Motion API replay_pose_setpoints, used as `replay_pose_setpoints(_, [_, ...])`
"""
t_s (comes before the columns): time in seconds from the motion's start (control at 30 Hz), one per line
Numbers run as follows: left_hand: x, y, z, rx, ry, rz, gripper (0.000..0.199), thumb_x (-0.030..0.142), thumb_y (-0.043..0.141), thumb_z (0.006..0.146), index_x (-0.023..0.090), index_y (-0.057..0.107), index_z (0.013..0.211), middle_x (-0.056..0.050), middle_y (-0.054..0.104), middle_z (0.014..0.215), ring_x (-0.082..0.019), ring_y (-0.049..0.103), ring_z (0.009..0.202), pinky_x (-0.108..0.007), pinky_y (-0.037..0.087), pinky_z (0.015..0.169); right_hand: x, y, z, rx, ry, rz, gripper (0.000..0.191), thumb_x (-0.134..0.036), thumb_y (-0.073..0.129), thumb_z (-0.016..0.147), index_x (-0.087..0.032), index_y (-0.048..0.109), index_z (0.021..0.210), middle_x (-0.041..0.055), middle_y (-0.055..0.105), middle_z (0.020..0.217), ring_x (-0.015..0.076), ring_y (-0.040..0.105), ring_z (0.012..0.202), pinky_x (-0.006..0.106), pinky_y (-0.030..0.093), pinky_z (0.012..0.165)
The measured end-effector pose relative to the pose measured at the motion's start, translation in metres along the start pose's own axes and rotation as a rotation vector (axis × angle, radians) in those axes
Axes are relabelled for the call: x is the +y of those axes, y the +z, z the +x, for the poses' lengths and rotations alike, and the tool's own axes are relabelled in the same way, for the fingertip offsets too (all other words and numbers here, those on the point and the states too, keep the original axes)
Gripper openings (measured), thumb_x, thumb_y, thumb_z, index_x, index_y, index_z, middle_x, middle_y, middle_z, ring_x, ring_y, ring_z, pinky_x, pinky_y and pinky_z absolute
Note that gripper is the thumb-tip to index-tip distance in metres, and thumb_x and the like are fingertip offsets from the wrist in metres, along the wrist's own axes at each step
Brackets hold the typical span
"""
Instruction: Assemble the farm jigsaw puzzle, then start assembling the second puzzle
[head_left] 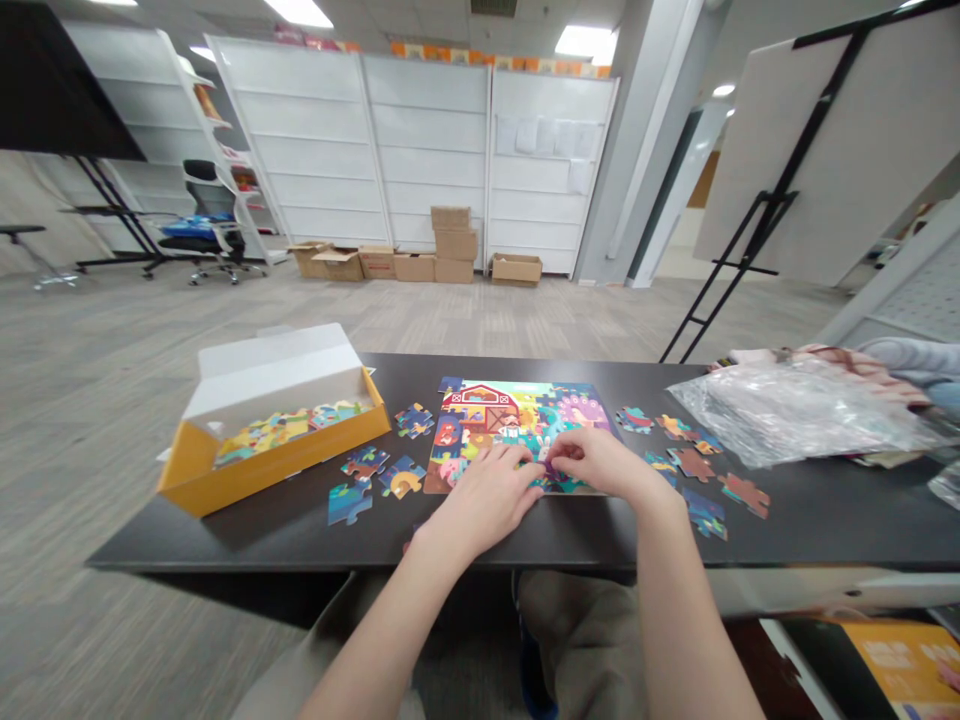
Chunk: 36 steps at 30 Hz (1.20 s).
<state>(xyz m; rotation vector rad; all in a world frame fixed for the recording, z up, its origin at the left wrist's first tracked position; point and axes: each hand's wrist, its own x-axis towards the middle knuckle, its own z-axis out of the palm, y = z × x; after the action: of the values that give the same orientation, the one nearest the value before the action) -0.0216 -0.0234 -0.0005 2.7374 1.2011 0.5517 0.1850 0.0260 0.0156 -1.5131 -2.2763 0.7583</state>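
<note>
A colourful jigsaw puzzle [480, 400] with a red barn and animals lies flat on the dark table in front of me. My left hand [495, 492] rests palm down over its lower middle, fingers stretched toward the right hand. My right hand [596, 460] is closed in a pinch at the puzzle's lower right part, where a small purple puzzle piece [551, 465] shows at the fingertips, partly hidden. Loose pieces lie left of the puzzle, among them a blue-green piece [349, 503], and several more to the right, including a brown piece [745, 494].
An open yellow box [277, 468] holding more pieces stands at the table's left. Clear plastic bags [795, 405] and folded cloth lie at the right end of the table [600, 540]. Behind are cardboard boxes [454, 245], white shelving and a whiteboard stand.
</note>
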Motion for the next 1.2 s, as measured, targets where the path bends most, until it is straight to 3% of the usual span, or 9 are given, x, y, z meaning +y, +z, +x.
replay_pose_setpoints(0.13, [0.000,0.002,0.000,0.003,0.011,0.063,0.022,0.027,0.055,0.098,0.023,0.061,0.119,-0.007,0.063,0.118,-0.025,0.057,0.111,-0.042,0.047,0.098,0.001,0.000,0.000,0.019,0.030,-0.002,0.023,-0.012,0.052,0.082,-0.017,0.073,0.090,0.0037,0.073,0.076,0.0165,0.064,0.069,0.026,0.047,0.065])
replay_pose_setpoints(0.33, [0.002,0.006,-0.001,0.016,0.011,0.113,0.023,0.028,0.054,0.098,0.022,0.061,0.119,-0.008,0.063,0.118,-0.027,0.057,0.111,-0.043,0.048,0.097,0.006,0.005,0.003,0.035,0.036,0.010,0.016,-0.016,0.055,0.084,-0.017,0.070,0.090,0.0008,0.068,0.068,0.0149,0.062,0.065,0.024,0.044,0.062])
replay_pose_setpoints(0.57, [-0.005,0.004,-0.001,0.022,-0.021,-0.047,0.027,0.030,0.061,0.095,0.024,0.065,0.121,-0.008,0.066,0.122,-0.026,0.059,0.117,-0.044,0.049,0.101,0.009,0.008,0.001,0.029,0.009,0.081,0.011,-0.017,0.063,0.078,-0.017,0.072,0.085,-0.0007,0.065,0.066,0.0133,0.059,0.062,0.024,0.043,0.061])
replay_pose_setpoints(0.7, [-0.024,-0.007,-0.012,0.093,-0.036,-0.204,0.046,0.034,0.070,0.089,0.025,0.059,0.132,-0.010,0.063,0.135,-0.026,0.056,0.127,-0.045,0.045,0.109,0.008,0.008,0.000,0.001,-0.031,0.141,0.010,-0.027,0.070,0.078,-0.018,0.072,0.083,-0.0004,0.066,0.069,0.0133,0.058,0.063,0.023,0.042,0.058])
replay_pose_setpoints(0.87, [-0.050,-0.027,-0.035,0.090,-0.083,-0.175,0.030,0.034,0.071,0.087,0.025,0.069,0.116,-0.006,0.069,0.124,-0.025,0.059,0.121,-0.043,0.046,0.106,-0.007,0.008,-0.001,-0.017,-0.071,0.142,0.011,-0.029,0.071,0.080,-0.018,0.073,0.080,0.0004,0.067,0.069,0.0146,0.060,0.065,0.025,0.043,0.061])
replay_pose_setpoints(1.0, [-0.069,-0.043,-0.055,0.145,-0.230,-0.124,0.027,0.041,0.066,0.090,0.022,0.071,0.108,-0.007,0.073,0.111,-0.025,0.065,0.107,-0.039,0.051,0.096,-0.020,0.014,0.003,0.015,-0.150,0.086,0.010,-0.023,0.066,0.084,-0.019,0.074,0.081,0.0017,0.070,0.074,0.0148,0.061,0.068,0.025,0.042,0.064])
replay_pose_setpoints(1.2, [-0.079,-0.060,-0.075,0.129,-0.375,-0.153,0.026,0.044,0.064,0.089,0.023,0.073,0.100,-0.004,0.076,0.103,-0.022,0.070,0.095,-0.032,0.053,0.084,-0.025,0.022,0.009,-0.018,-0.135,0.042,0.008,-0.023,0.069,0.081,-0.019,0.075,0.078,0.0014,0.070,0.072,0.0147,0.059,0.066,0.026,0.040,0.062])
